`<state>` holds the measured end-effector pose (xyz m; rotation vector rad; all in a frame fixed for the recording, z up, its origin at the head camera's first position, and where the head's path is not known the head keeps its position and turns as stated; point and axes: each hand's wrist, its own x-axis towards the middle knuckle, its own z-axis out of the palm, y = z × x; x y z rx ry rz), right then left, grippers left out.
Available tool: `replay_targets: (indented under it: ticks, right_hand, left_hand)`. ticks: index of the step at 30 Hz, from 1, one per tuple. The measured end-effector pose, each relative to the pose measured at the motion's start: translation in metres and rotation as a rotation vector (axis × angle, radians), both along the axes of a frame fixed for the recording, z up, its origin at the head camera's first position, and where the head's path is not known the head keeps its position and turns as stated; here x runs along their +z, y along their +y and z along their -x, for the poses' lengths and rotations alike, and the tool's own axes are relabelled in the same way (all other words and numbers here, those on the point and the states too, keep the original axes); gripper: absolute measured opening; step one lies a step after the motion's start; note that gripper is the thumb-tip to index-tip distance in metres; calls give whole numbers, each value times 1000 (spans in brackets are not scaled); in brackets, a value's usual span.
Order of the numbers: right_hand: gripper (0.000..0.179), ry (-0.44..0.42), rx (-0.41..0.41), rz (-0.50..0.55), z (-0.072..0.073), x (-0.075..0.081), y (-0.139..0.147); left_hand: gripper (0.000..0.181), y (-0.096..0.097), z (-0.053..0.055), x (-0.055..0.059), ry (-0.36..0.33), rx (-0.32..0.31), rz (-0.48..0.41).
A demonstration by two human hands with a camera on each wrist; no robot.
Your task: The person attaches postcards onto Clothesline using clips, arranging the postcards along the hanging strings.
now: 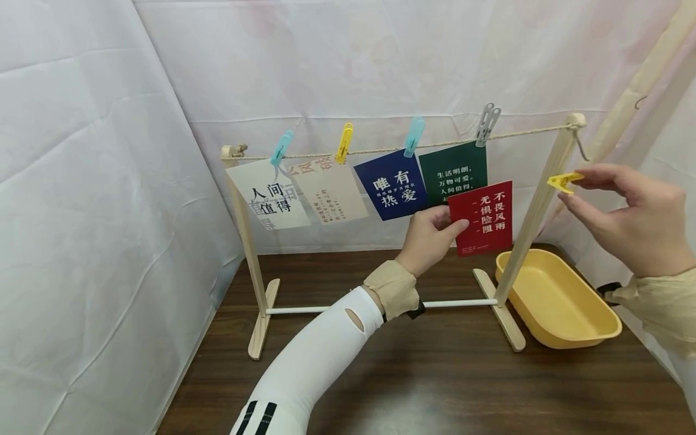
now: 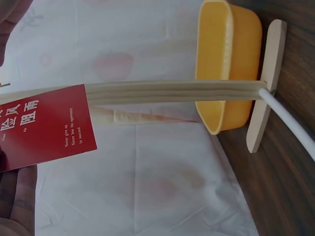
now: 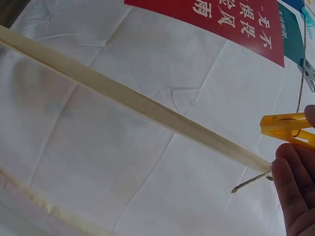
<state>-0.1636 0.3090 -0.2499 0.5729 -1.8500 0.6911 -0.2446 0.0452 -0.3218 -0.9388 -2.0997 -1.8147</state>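
My left hand (image 1: 429, 237) pinches a red card (image 1: 483, 219) by its left edge, thumb in front, below the rope near its right end. The card's white lettering faces me, and it overlaps the lower corner of a green card (image 1: 455, 169) in the head view. Off to the right, my right hand (image 1: 636, 211) pinches a yellow clothespin (image 1: 564, 181) between thumb and fingers, beside the top of the right post. The right wrist view shows the same clothespin (image 3: 285, 127) close up, its nose pointing toward the left of that view.
A rope (image 1: 522, 133) runs between two wooden posts. Clothespins hold a white card (image 1: 269, 202), a beige card (image 1: 331, 193), a blue card (image 1: 390, 184) and the green one; a grey clothespin (image 1: 487, 124) grips the green. A yellow basin (image 1: 560, 302) stands behind the right foot on the brown table (image 1: 435, 374).
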Motion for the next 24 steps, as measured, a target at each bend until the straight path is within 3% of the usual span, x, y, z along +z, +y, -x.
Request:
replay_targets:
  ticks: [8, 13, 19, 24]
  right_hand:
    - [30, -34, -102, 89, -4, 10, -9]
    - [31, -48, -68, 178, -2, 18, -14]
    - [29, -29, -21, 128, -1, 30, -15]
    - [26, -37, -53, 137, -1, 35, -19]
  left_hand:
    - [29, 2, -2, 10, 23, 0, 34]
    - [29, 4, -2, 15, 36, -9, 33]
    - [29, 7, -2, 23, 34, -17, 37]
    - [29, 12, 0, 29, 21, -37, 40]
